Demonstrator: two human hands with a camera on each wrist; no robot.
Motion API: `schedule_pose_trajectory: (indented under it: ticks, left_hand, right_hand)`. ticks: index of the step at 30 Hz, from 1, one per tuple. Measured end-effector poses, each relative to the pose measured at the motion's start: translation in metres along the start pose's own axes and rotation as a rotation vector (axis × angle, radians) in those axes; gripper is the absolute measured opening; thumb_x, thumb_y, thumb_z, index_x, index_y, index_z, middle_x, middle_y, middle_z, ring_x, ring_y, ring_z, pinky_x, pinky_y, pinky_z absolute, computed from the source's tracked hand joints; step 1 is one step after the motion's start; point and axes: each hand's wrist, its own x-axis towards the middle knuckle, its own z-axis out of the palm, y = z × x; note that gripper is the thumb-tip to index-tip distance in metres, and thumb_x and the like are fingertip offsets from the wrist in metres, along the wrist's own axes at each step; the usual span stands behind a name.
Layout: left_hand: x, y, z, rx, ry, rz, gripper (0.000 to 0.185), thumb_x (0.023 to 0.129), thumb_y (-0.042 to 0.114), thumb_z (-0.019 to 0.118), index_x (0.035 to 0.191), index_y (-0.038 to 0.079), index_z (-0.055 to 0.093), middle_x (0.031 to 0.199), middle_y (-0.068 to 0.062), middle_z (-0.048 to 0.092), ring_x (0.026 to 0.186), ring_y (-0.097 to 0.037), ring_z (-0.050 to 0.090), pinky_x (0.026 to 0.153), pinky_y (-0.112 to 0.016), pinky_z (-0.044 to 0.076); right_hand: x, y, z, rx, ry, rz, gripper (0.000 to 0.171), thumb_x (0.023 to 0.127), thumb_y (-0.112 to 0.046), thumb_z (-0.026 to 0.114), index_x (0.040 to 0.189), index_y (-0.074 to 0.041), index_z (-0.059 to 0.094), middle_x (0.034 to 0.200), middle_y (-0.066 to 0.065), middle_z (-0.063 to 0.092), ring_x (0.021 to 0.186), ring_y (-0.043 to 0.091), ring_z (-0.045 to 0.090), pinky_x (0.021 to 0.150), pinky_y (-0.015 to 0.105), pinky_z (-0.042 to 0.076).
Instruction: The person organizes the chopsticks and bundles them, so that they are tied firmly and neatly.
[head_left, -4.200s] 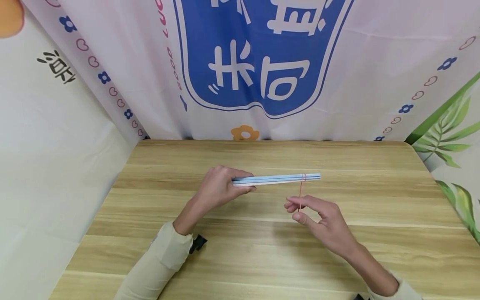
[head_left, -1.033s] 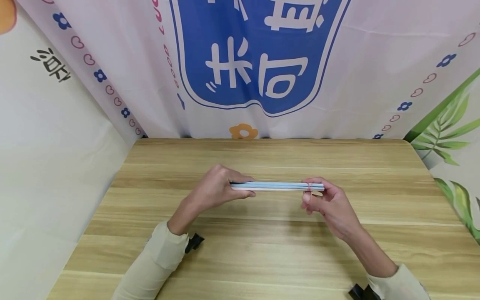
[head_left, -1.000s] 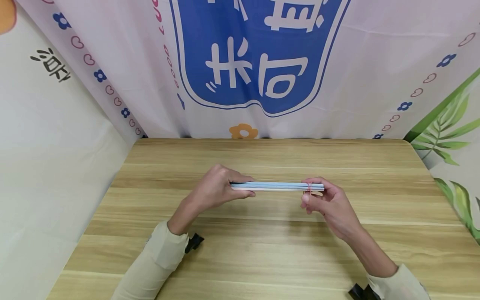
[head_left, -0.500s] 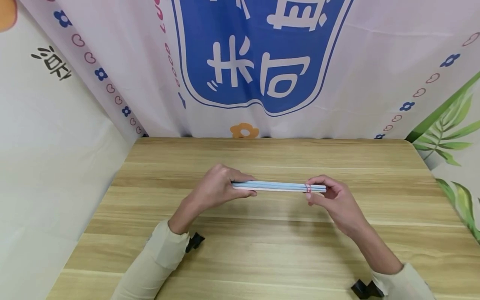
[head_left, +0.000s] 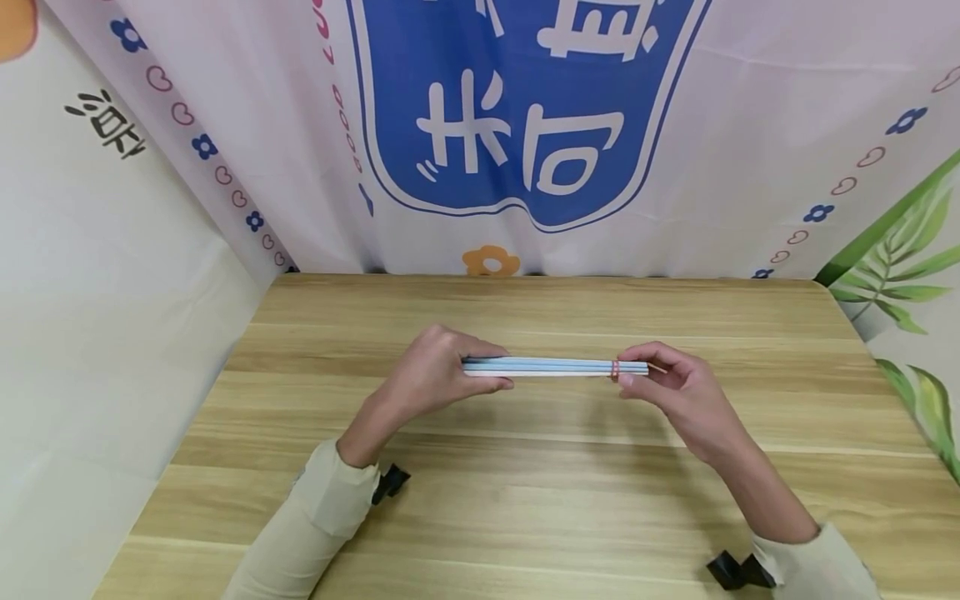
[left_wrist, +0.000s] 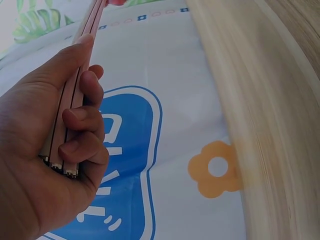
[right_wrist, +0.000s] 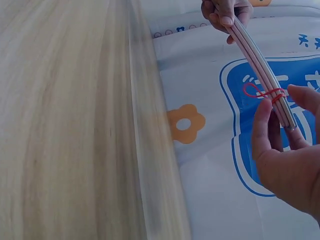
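Observation:
A bundle of slim, pale chopsticks (head_left: 555,367) is held level above the table, bluish in the head view and pinkish in the wrist views. My left hand (head_left: 431,375) grips its left end; the left wrist view shows the fingers curled round the chopsticks (left_wrist: 64,117), whose butt ends have dark details. A red rubber band (head_left: 615,369) circles the bundle near its right end. There my right hand (head_left: 690,396) pinches at the band with thumb and fingertips. In the right wrist view a small loop of the rubber band (right_wrist: 252,90) sticks out to one side.
The wood-grain table (head_left: 495,517) spreads beneath both hands. Behind its far edge hangs a white cloth (head_left: 742,167) with a blue printed sign and flowers. A pale wall covering (head_left: 97,333) stands at the left, and a leaf-printed one (head_left: 900,258) at the right.
The right hand, earlier below the bundle stretching a strand of the band downward, has moved up to the chopsticks' end. The band now sits close round them. The left hand keeps its grip.

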Motion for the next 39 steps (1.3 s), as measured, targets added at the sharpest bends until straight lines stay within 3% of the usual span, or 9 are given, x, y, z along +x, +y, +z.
schedule_pose_trajectory:
  ticks: [8, 18, 27, 33, 39]
  left_hand:
    - [0.001, -0.001, 0.002, 0.006, -0.002, 0.001, 0.035, 0.086, 0.034, 0.092, 0.114, 0.014, 0.086, 0.104, -0.002, 0.085, 0.070, 0.000, 0.066, 0.061, -0.018, 0.050]
    - [0.001, -0.001, 0.003, 0.012, 0.014, 0.020, 0.034, 0.086, 0.033, 0.093, 0.113, 0.013, 0.086, 0.103, -0.002, 0.085, 0.074, -0.002, 0.072, 0.063, -0.018, 0.052]
    - [0.000, 0.004, 0.004, 0.020, 0.011, 0.027, 0.030, 0.085, 0.033, 0.094, 0.109, 0.016, 0.087, 0.101, 0.002, 0.085, 0.071, 0.001, 0.069, 0.062, -0.017, 0.052]
    - [0.000, 0.007, 0.011, 0.042, 0.019, 0.061, 0.031, 0.084, 0.033, 0.094, 0.107, 0.015, 0.087, 0.100, 0.002, 0.085, 0.077, -0.003, 0.076, 0.066, -0.018, 0.057]
    - [0.000, 0.008, 0.011, 0.030, 0.020, 0.044, 0.030, 0.084, 0.033, 0.094, 0.107, 0.015, 0.087, 0.100, 0.002, 0.085, 0.077, -0.002, 0.075, 0.066, -0.016, 0.056]
  right_hand:
    - [0.000, -0.003, -0.001, -0.021, 0.009, 0.029, 0.023, 0.101, 0.000, 0.071, 0.123, 0.007, 0.072, 0.110, 0.001, 0.080, 0.096, 0.015, 0.080, 0.086, 0.033, 0.065]
    - [0.000, -0.003, -0.003, -0.050, 0.026, 0.021, 0.021, 0.098, 0.002, 0.075, 0.119, 0.004, 0.078, 0.102, 0.001, 0.084, 0.091, 0.014, 0.081, 0.084, 0.032, 0.065]
    - [0.003, 0.001, 0.006, -0.279, 0.041, 0.079, 0.029, 0.091, -0.008, 0.086, 0.118, 0.002, 0.080, 0.094, -0.003, 0.085, 0.084, 0.008, 0.076, 0.070, 0.023, 0.056]
    - [0.008, 0.000, 0.019, -0.278, 0.026, 0.119, 0.038, 0.086, -0.012, 0.091, 0.118, 0.004, 0.080, 0.106, 0.005, 0.084, 0.091, 0.014, 0.081, 0.082, 0.027, 0.063]
    - [0.010, -0.003, 0.024, -0.341, 0.020, 0.108, 0.036, 0.086, -0.017, 0.092, 0.117, -0.003, 0.082, 0.109, 0.005, 0.084, 0.092, 0.012, 0.078, 0.079, 0.028, 0.062]
